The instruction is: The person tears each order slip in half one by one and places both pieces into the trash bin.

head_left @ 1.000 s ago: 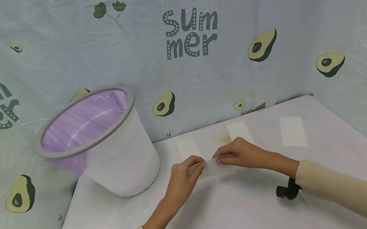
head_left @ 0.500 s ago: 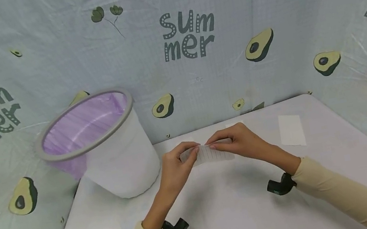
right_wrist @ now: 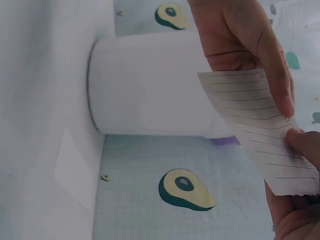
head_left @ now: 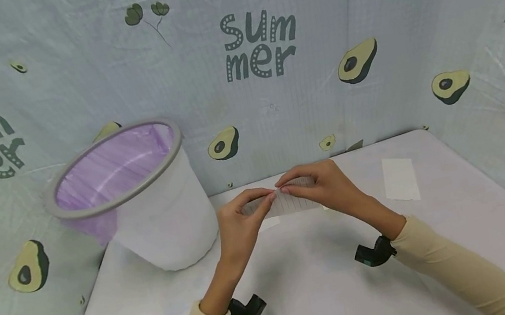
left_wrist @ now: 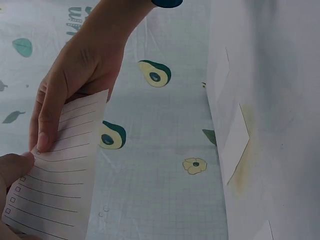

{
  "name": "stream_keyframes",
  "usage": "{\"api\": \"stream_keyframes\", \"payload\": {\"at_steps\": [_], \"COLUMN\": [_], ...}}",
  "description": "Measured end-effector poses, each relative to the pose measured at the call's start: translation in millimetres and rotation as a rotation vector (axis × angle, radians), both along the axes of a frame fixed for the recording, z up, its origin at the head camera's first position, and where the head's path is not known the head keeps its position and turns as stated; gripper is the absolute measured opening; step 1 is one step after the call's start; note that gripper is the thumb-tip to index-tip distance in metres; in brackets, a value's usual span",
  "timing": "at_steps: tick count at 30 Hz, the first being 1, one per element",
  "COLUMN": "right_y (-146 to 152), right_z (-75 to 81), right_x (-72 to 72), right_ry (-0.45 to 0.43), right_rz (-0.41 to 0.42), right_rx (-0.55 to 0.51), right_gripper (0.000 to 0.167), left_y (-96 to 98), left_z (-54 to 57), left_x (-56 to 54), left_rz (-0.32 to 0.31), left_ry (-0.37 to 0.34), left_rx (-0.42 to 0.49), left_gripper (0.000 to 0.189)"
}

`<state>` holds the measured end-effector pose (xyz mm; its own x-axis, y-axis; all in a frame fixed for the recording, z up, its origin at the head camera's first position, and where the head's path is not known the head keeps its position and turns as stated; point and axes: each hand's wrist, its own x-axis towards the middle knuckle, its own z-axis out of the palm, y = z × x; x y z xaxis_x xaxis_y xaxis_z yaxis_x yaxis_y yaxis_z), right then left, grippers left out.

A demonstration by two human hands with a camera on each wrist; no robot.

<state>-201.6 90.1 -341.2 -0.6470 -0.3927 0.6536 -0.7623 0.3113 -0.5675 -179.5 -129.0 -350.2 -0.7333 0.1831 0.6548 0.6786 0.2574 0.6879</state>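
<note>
Between both hands hangs a lined sheet of paper, with small checkboxes along one edge. My left hand pinches its top edge between thumb and fingers. Close beside it, my right hand pinches the same edge, the fingertips of both hands almost meeting. In the left wrist view the sheet looks slightly bowed and whole where visible. One short end of the sheet looks ragged in the right wrist view.
Left of the hands stands a white bin with a grey rim and purple liner. A blank white paper lies at the table's right. Another paper shows partly below the held sheet. A patterned sheet hangs behind the table.
Both hands have moved up and away in the head view, carrying the lined paper with them. Their fingertips have drawn closer together. The bin and the paper at right stay put.
</note>
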Motion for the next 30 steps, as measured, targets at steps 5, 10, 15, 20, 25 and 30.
{"api": "stream_keyframes", "payload": {"at_steps": [5, 10, 15, 20, 25, 30], "right_y": [-3, -8, -11, -14, -17, -23], "right_z": [2.2, 5.3, 9.3, 14.6, 20.4, 28.3], "right_x": [0.0, 0.0, -0.6, -2.1, -3.4, -4.6], "right_ry": [-0.021, -0.004, 0.004, 0.015, 0.029, 0.049], "right_rz": [0.017, -0.002, -0.019, -0.018, -0.02, -0.012], "right_rx": [-0.04, -0.05, -0.048, -0.051, -0.062, -0.07], "right_gripper": [0.015, 0.013, 0.013, 0.012, 0.011, 0.01], "left_y": [0.5, 0.2, -1.2, -2.4, -4.8, -8.8], "left_z": [5.2, 8.5, 12.0, 17.8, 25.2, 33.7], "left_x": [0.6, 0.1, -1.6, -3.9, -4.2, -3.4], "left_rz": [0.026, 0.034, 0.045, 0.072, 0.093, 0.101], "left_ry": [0.007, 0.024, 0.054, 0.085, 0.094, 0.087], "left_rx": [0.028, 0.041, 0.055, 0.056, 0.043, 0.046], "left_gripper": [0.012, 0.012, 0.011, 0.011, 0.01, 0.012]}}
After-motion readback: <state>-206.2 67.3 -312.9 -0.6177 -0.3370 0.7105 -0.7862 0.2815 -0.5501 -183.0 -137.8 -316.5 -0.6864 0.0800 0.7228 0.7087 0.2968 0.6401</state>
